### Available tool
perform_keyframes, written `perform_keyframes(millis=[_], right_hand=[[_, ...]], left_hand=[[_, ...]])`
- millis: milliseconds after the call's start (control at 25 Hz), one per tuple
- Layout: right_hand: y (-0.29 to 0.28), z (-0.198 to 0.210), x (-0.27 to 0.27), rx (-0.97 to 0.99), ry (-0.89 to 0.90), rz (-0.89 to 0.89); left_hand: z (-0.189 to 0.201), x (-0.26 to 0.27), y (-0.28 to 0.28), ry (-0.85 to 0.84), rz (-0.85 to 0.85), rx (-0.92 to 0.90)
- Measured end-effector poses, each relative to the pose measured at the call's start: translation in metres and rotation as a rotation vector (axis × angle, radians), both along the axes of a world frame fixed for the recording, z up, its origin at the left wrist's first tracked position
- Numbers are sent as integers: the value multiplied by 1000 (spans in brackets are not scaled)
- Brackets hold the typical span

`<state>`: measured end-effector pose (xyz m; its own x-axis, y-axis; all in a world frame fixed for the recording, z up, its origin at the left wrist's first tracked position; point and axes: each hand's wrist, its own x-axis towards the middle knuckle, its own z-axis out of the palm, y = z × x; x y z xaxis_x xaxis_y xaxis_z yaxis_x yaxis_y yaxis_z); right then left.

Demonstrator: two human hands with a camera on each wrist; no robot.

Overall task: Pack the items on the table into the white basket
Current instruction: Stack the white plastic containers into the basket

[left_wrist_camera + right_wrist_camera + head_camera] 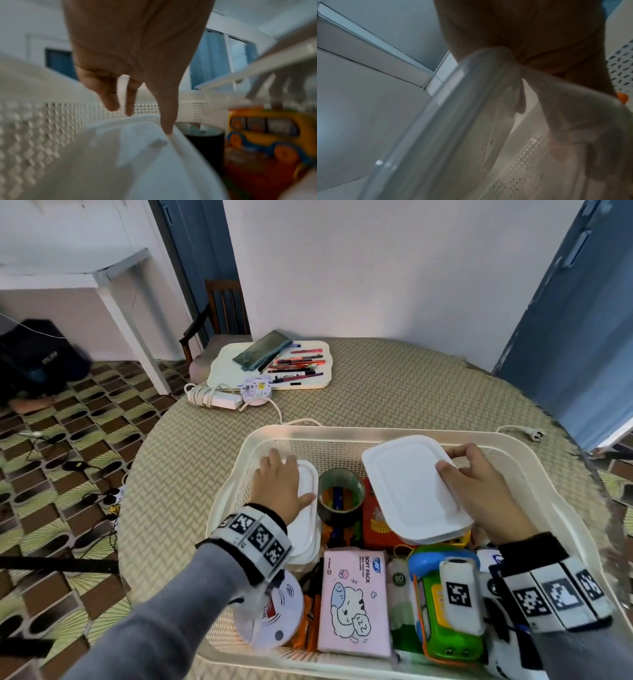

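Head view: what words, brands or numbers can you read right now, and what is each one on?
"SOFT PACK": pink tissue pack.
Brand logo beside it: blue, too blurred to be sure.
"80": round green badge on the white-and-green pack.
Black-and-white square codes, no words: both wristbands and the white block on the green toy.
Marker pens, round white plug, black bag on the floor, red box: print too small.

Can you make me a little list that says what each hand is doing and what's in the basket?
left hand: rests flat on a small white lidded box, fingers straight
right hand: grips a big white lidded box, held tilted above the toys
white basket: holds tape roll, pink tissue pack, green toy
outside basket: pens on a tray, white charger
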<state>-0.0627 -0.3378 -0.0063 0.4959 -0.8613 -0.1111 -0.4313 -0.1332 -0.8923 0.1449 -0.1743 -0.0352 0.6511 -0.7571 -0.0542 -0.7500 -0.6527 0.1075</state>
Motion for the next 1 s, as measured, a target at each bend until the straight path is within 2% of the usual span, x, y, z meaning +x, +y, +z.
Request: perform_keyframes(millis=[80,120,280,440,640,880,1000], right_hand=[[-1,2,-1,-4,-3,-16],[-2,3,-2,-3,-8,-29],[-4,5,-6,2,-14,-56],[-5,3,-7,-5,-4,-53],[-4,4,-7,-10,-2,-41],[-6,3,-8,-1,-14,-56],[-8,4,-9,0,-23,-70]], left_hand=[[-1,3,-7,337,-124,-154],[0,5,-10,375,-172,-140],[-11,4,-19,117,-253,51],[-19,1,-28,181,-171,62],[-22,4,-28,178,-168,41],[-19,3,-24,205,-187,-51],[-14,5,-17,291,-173,-167]])
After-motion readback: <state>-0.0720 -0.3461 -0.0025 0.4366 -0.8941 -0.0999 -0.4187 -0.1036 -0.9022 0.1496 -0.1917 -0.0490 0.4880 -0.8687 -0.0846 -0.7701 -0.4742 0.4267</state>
